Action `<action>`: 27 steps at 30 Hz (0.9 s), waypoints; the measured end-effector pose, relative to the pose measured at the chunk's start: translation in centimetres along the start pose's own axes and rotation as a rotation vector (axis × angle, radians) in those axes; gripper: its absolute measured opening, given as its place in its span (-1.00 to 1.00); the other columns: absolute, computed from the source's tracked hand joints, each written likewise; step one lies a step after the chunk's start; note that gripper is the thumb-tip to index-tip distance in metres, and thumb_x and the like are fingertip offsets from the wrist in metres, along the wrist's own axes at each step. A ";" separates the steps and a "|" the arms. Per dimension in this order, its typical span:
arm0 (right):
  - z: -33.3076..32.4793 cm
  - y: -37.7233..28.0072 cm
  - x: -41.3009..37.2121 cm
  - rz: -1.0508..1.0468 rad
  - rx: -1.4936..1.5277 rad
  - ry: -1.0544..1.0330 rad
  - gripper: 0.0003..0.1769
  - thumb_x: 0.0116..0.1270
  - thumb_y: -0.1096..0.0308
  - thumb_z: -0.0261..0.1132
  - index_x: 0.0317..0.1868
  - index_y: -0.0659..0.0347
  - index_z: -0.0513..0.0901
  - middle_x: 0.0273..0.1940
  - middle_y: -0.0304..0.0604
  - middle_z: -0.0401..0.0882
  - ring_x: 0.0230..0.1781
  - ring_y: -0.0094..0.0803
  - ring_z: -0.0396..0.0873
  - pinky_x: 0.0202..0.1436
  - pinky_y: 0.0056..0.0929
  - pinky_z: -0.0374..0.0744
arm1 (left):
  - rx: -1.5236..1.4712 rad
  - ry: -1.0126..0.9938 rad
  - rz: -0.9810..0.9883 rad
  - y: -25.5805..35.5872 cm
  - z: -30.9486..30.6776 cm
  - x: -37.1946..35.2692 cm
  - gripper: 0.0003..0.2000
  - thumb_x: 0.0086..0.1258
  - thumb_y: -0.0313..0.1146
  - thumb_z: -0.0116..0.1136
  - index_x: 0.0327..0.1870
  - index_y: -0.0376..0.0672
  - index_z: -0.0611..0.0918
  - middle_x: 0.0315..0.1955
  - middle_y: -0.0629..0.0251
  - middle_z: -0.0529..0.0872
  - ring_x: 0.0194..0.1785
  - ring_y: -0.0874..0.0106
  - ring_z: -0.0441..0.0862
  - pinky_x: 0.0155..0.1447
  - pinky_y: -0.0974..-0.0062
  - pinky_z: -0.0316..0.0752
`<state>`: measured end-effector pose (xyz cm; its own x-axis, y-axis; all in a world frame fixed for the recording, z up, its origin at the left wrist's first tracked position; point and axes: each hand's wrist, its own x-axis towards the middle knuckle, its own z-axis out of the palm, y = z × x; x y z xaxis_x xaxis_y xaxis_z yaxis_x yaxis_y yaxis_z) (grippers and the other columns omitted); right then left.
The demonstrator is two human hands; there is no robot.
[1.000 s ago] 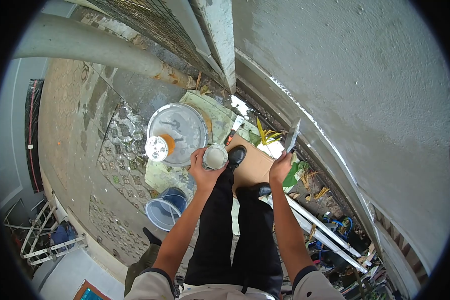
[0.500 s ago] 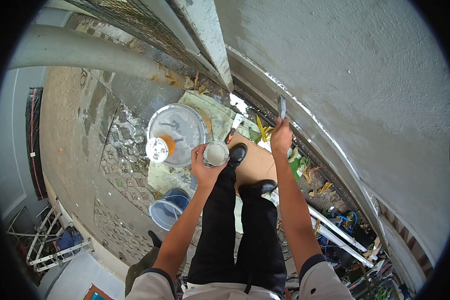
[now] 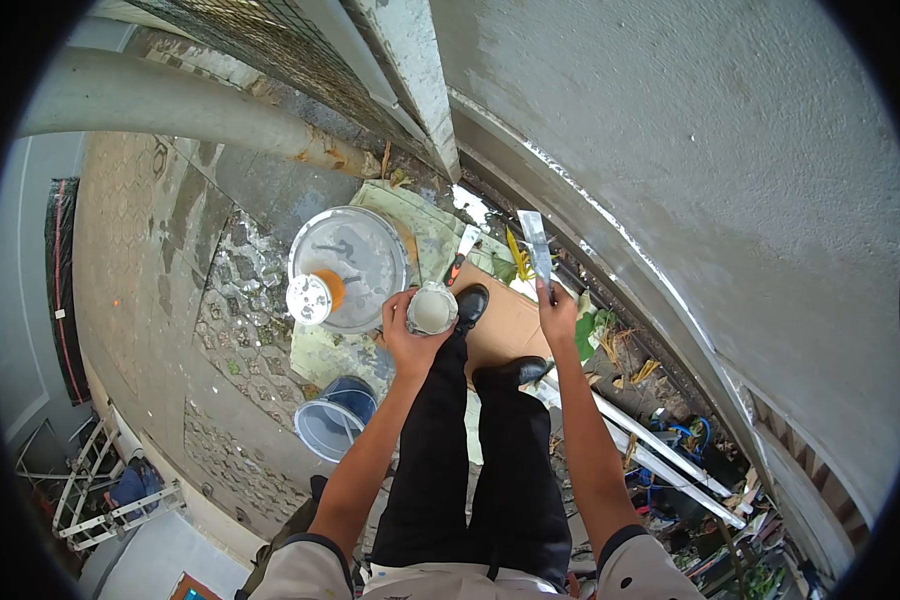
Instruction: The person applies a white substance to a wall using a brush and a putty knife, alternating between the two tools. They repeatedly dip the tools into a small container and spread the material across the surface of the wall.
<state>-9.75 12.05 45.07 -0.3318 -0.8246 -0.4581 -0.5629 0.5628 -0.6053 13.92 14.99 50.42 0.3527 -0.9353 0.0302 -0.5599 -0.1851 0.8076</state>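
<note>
My left hand point(image 3: 410, 340) is closed around a small round cup point(image 3: 432, 309) with pale grey paste inside, held in front of my legs. In my right hand point(image 3: 558, 312) is a putty knife point(image 3: 535, 244), its flat metal blade pointing up and away from me, apart from the wall. A second putty knife point(image 3: 461, 255) with an orange and black handle lies on the ground sheet beyond the cup. Left of the cup stands a large bucket with a smeared grey lid point(image 3: 355, 265), and against it is an orange tub with a white-spattered top point(image 3: 312, 298).
A dark blue bucket point(image 3: 338, 417) stands at the lower left. The grey wall point(image 3: 690, 200) rises along the right, with plants and white strips point(image 3: 660, 465) at its foot. Cardboard point(image 3: 500, 325) lies under my shoes. A fence post point(image 3: 410, 80) and thick pipe point(image 3: 200, 108) are ahead.
My right hand has drawn back from the wall's lower edge toward me, and the putty knife has turned so its broad blade faces up. My left hand keeps the cup in nearly the same place.
</note>
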 end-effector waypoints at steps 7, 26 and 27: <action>1.2 -5.2 7.8 -0.140 -0.137 0.056 -0.51 0.53 0.01 -0.14 -0.17 0.28 0.53 -0.30 0.33 0.59 -0.23 0.30 0.55 -0.16 0.17 0.47 | 0.039 -0.032 0.038 -0.3 -0.5 0.0 -0.30 -0.26 -0.35 0.62 0.00 -0.36 0.52 -0.06 0.09 0.51 0.02 0.18 0.52 0.13 0.29 0.44; 0.4 1.7 0.0 -0.095 -0.151 -0.088 -0.61 0.50 0.07 0.00 -0.15 0.30 0.48 -0.43 0.34 0.57 -0.33 0.31 0.55 -0.32 0.18 0.45 | -0.023 -0.036 0.012 1.7 0.0 0.1 -0.36 -0.33 -0.46 0.59 -0.06 -0.28 0.58 -0.07 0.16 0.51 0.01 0.17 0.54 0.10 0.31 0.47; 0.2 -0.6 1.1 -0.113 -0.152 -0.106 -0.60 0.51 0.06 -0.03 -0.13 0.29 0.47 -0.43 0.34 0.57 -0.33 0.32 0.54 -0.31 0.20 0.45 | -0.014 -0.057 0.021 1.9 0.1 0.1 -0.36 -0.30 -0.42 0.60 -0.05 -0.27 0.57 -0.07 0.14 0.51 0.01 0.18 0.53 0.11 0.30 0.47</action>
<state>-9.61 10.84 44.80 -0.1835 -0.8669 -0.4634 -0.7021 0.4455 -0.5555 12.83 14.57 51.90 0.2978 -0.9545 0.0140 -0.5563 -0.1616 0.8151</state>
